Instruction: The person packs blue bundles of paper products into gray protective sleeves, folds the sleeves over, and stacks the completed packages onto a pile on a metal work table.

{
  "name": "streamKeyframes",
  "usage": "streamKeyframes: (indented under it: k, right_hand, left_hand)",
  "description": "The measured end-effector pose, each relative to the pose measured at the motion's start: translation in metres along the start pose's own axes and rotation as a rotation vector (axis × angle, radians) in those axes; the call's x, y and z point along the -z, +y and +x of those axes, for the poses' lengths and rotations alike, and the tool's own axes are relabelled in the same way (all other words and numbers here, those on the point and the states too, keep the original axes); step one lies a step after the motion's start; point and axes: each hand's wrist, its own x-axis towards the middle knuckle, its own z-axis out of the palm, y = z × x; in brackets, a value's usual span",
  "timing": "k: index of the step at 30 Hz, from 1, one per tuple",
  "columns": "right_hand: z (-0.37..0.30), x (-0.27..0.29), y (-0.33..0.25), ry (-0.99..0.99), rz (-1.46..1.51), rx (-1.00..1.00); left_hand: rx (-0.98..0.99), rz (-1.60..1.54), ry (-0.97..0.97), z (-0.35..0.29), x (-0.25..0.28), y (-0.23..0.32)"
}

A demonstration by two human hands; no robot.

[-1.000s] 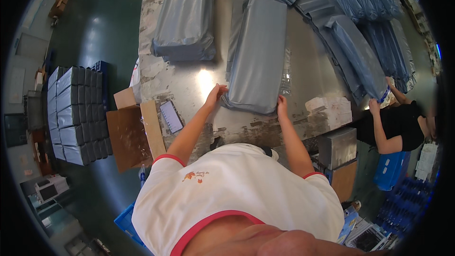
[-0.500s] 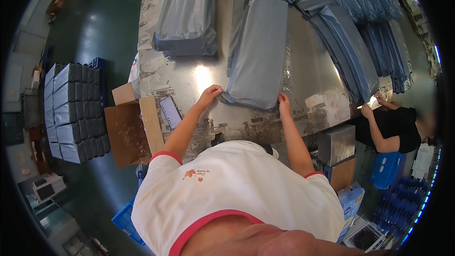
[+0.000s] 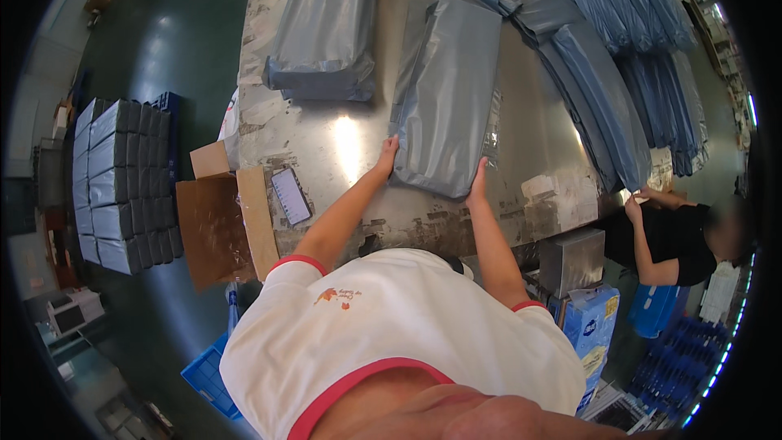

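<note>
A long grey plastic-wrapped package [image 3: 450, 98] lies on the metal worktable [image 3: 326, 195] in front of me. My left hand [image 3: 387, 156] holds its near left corner, with the fingers partly hidden against its side. Gripping the near right corner is my right hand [image 3: 478, 182], its fingers mostly out of sight behind the package. Loose grey plastic shows along the left side and past the far end. A stack of similar wrapped packages [image 3: 326, 33] lies to the left of the one I hold.
Flat grey plastic bags [image 3: 590, 90] are heaped on the right of the table. A phone [image 3: 291, 195] rests by the left edge, beside an open cardboard box [image 3: 213, 224]. Wrapped packages [image 3: 126, 183] stand stacked at far left. A co-worker [image 3: 676, 232] handles plastic at the right.
My hands have moved from the plastic at the package's near end to its two sides. The loose fold at the near left corner no longer sticks out.
</note>
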Motion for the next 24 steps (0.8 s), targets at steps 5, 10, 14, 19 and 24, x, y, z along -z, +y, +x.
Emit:
streamKeyframes:
  k: [5,10,14,19,24]
  right_hand:
    - [-0.016,-0.002,-0.044,-0.196,-0.126,-0.134]
    - [-0.044,-0.06,-0.079,-0.307,-0.08,0.002]
    - [-0.06,-0.113,-0.081,-0.435,-0.096,0.231]
    - [-0.033,-0.224,-0.096,-0.572,-0.094,0.241]
    - [0.012,-0.336,-0.074,-0.562,-0.195,0.284]
  left_hand:
    - [0.229,0.11,-0.445,-0.07,-0.048,0.102]
    - [0.047,0.148,-0.456,-0.114,-0.057,0.177]
    - [-0.239,0.233,-0.353,-0.144,-0.036,0.212]
    - [-0.425,0.137,-0.101,-0.133,0.01,0.291]
    - [-0.641,0.224,0.164,-0.029,0.11,0.366]
